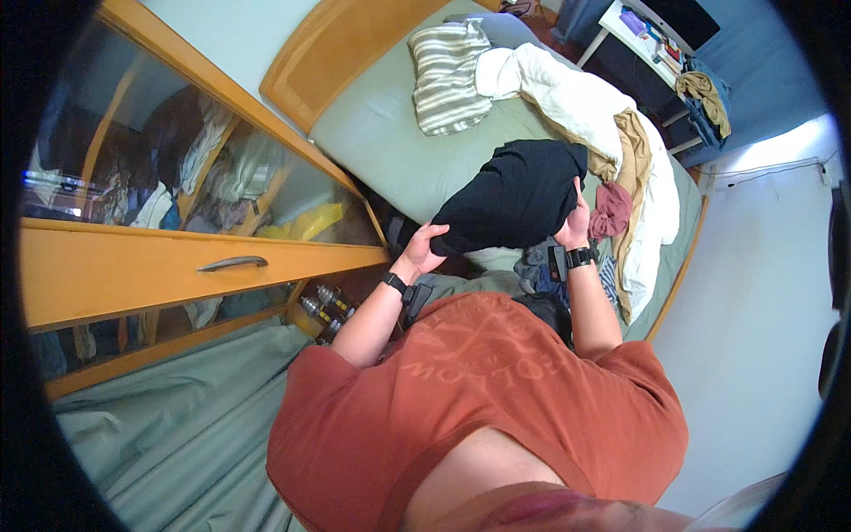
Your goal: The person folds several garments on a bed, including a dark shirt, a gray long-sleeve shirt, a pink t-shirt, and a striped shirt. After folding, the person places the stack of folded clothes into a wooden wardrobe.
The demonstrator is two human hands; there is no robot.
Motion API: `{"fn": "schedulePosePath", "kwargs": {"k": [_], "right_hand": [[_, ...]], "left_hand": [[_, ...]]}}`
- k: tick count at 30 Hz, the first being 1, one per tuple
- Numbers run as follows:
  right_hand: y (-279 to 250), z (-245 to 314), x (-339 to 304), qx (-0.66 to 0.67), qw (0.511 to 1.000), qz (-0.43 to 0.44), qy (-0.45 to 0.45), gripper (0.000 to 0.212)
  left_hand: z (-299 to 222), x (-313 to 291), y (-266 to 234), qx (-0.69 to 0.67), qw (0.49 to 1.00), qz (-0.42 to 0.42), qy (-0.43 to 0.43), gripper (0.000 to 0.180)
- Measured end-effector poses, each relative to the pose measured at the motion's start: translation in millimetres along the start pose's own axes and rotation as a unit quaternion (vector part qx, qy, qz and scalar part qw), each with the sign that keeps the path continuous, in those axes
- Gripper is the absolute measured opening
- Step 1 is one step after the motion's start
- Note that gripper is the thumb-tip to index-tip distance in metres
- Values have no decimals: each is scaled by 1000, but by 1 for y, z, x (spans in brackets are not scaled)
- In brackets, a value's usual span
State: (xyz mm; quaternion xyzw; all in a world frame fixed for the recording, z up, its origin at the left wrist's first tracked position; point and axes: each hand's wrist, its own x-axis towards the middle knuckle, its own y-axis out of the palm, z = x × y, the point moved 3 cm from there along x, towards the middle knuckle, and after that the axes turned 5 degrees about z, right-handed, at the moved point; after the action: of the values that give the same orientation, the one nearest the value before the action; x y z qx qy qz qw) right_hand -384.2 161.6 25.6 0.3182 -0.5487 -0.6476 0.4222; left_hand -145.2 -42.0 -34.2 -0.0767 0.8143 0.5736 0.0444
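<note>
- Workpiece: one black garment (514, 195), held in front of the torso over the near part of the bed (372, 151). Whether its underside touches the bed cannot be determined from this angle.
- Left grip: the left hand (424, 248) pinches the near-left corner of the garment, thumb on the upper face; the remaining fingers are partly hidden.
- Right grip: the right hand (576, 220) pinches the right side of the garment, one digit extended along the border. The fingers behind the cloth cannot be seen.
- Reason for hand spacing: holding at opposite sides probably spreads the fabric between two supports and limits sagging. The middle has no support from the hands, so slack would likely collect there.
- Reason for working position: the forearms extend forward from the torso, apparently to keep both grips in sight from above.
- Adjacent soft items: a pinkish-red cloth (610, 211) lies crumpled just beside the right hand; the white quilt (656, 204) is heaped along the bed's right side, leaving a stretch of sheet exposed at left. A striped pillow (450, 75) lies toward the headboard (306, 62).
- Surroundings: the wooden wardrobe (133, 270) stands at left, near the bed. The white bench (613, 21) stands beyond the quilt, well apart from both hands.
</note>
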Motion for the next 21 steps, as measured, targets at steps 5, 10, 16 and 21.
{"fn": "schedulePosePath", "kwargs": {"k": [5, 10, 16, 21], "right_hand": [[-19, -7, -4, 53, 998, 38, -12, 65], [-45, -7, 4, 36, 998, -2, 47, 66], [-117, -29, -1, 51, 976, -201, 70, 64], [-171, -42, 11, 69, 968, -210, 119, 65]], "left_hand": [[15, -15, -33, -68, 992, -85, -70, 64], [30, -10, -33, -141, 989, -11, -41, 68], [46, -7, -52, -10, 993, -117, -1, 61], [35, 1, -67, -119, 975, -185, 14, 57]]}}
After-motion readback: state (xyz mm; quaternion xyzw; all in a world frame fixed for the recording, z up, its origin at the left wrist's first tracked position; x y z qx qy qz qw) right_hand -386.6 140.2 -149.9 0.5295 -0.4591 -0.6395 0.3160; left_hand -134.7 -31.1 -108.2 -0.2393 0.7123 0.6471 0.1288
